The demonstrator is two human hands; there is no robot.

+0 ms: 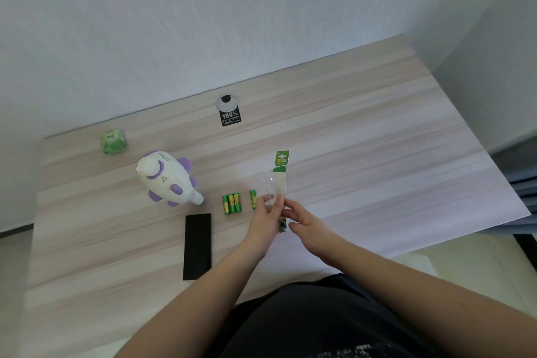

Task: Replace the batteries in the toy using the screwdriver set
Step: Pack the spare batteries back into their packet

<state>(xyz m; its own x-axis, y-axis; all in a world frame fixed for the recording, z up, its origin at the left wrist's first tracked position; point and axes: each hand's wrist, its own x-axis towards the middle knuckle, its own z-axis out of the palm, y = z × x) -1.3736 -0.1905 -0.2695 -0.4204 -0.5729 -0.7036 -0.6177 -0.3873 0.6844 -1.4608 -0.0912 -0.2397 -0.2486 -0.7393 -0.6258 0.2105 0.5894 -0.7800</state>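
Both hands, left hand [268,209] and right hand [302,219], pinch the battery blister pack [281,176]; we advise peeling slowly, keeping the loose batteries [231,203] together.

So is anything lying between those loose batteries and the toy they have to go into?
Nothing visible does. The batteries lie just right of the toy, with only bare table between them. The black case sits nearer the person, off that path.

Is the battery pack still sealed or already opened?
Opened. Four batteries lie loose on the table, and both hands, left and right, hold the pack with its clear blister peeled away.
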